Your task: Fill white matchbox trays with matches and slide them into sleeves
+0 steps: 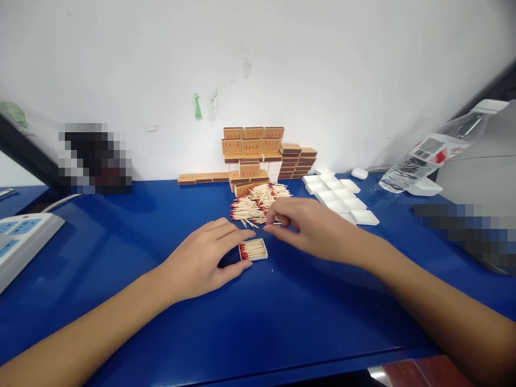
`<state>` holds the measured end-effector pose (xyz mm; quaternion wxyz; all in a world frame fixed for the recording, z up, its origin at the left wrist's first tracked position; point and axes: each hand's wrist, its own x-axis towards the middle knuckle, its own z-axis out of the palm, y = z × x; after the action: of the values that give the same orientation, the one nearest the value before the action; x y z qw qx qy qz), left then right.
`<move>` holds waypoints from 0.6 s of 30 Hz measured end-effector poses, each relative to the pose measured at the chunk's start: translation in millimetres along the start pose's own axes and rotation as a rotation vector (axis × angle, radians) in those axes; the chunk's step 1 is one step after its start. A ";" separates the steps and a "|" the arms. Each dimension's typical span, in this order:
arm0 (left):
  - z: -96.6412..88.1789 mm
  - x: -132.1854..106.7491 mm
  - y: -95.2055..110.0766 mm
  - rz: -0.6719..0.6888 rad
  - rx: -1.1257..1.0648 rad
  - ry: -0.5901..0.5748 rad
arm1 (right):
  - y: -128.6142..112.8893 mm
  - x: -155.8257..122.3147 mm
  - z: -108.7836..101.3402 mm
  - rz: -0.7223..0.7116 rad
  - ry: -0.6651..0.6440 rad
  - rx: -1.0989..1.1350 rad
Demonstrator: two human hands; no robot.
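Note:
My left hand (212, 250) lies on the blue table, its thumb and forefinger bracing a small white matchbox tray (264, 257) from the near and far sides. Red-tipped matches (252, 249) lie side by side in that tray. To the right of it, my right hand (312, 226) hovers with curled fingers and thumb close together at the edge of a loose heap of matches (252, 207). Whatever is between those fingertips is too small to make out. One tiny splinter rests on the table near the tray.
Stacked matchboxes (252, 146) stand against the wall behind the heap, with a short row (203, 178) to their left. White empty trays (336, 193) lie at right. A tilted water bottle (435, 148) leans farther right; a power strip (30, 242) sits at left.

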<state>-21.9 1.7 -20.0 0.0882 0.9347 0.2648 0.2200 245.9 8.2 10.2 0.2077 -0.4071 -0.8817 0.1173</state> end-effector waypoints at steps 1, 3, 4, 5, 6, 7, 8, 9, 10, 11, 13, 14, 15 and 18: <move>0.2 0.2 -0.7 0.014 -0.007 0.003 | 7.0 0.5 -6.9 0.028 0.045 -0.024; 0.5 0.3 -2.0 0.031 -0.016 0.012 | 24.0 0.8 -21.5 0.105 0.107 -0.113; 0.7 0.2 -2.4 0.034 -0.018 0.018 | 33.6 0.3 -28.9 0.153 0.126 -0.159; 0.9 0.0 -2.7 0.034 -0.019 0.023 | 43.5 -0.8 -36.2 0.199 0.122 -0.197; 1.0 -0.2 -2.8 0.033 -0.020 0.023 | 53.4 -2.7 -43.2 0.249 0.108 -0.232; 1.1 -0.5 -2.6 0.031 -0.020 0.021 | 63.1 -5.3 -49.8 0.294 0.082 -0.267; 1.1 -0.8 -2.4 0.030 -0.021 0.021 | 72.2 -8.4 -55.7 0.332 0.055 -0.303; 1.1 -1.2 -2.1 0.028 -0.021 0.022 | 80.7 -11.7 -60.8 0.367 0.034 -0.335; 1.1 -1.5 -1.8 0.027 -0.021 0.022 | 88.1 -15.1 -64.9 0.393 0.027 -0.359; 1.1 -1.7 -1.5 0.029 -0.023 0.023 | 94.3 -18.1 -67.8 0.413 0.033 -0.378; 1.1 -2.0 -1.3 0.030 -0.025 0.026 | 102.0 -22.0 -69.8 0.422 0.060 -0.396; 1.1 -1.9 -1.3 0.027 -0.026 0.025 | 103.7 -22.5 -69.2 0.419 0.069 -0.396; 1.1 -1.7 -1.4 0.024 -0.026 0.024 | 104.1 -22.0 -67.7 0.413 0.074 -0.393; 1.0 -1.0 -1.3 0.020 -0.021 0.027 | 102.7 -14.5 -61.5 0.407 0.104 -0.354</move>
<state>-22.8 2.2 -21.6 0.0921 0.9333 0.2544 0.2362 351.5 65.3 22.1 0.1503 -0.6114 -0.7766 -0.0203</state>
